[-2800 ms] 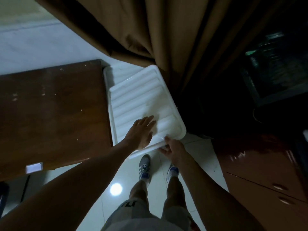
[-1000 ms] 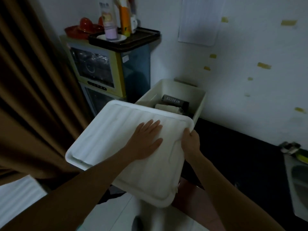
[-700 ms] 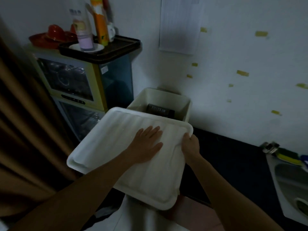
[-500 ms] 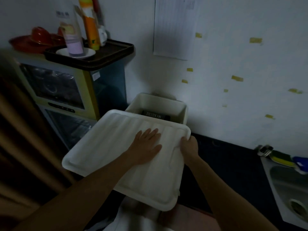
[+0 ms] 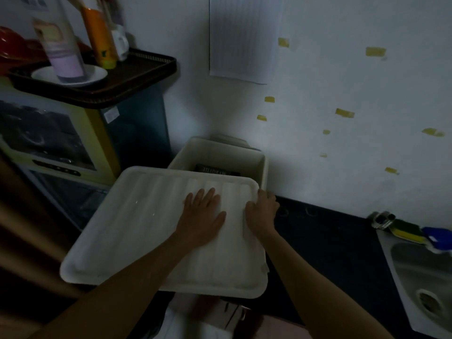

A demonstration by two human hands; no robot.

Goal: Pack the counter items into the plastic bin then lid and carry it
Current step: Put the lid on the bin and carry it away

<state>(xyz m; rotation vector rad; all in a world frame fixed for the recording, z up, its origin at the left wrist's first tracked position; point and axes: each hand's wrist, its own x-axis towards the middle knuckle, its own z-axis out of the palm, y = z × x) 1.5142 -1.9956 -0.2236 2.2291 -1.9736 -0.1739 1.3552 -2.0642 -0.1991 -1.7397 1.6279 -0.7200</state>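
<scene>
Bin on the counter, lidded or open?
Open. The lid is off it, under the left hand and gripped by the right hand; the bin shows its inside wall and a dark box.

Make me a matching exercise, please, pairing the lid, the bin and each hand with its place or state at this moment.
Column one:
1 lid
2 bin
3 left hand
4 right hand

Column two:
A lies flat on top of the lid
B grips the lid's right edge
C stands open against the wall
D held in the air, hiding the bin's near part

Pairs: 1-D; 2-C; 3-A; 4-B
</scene>
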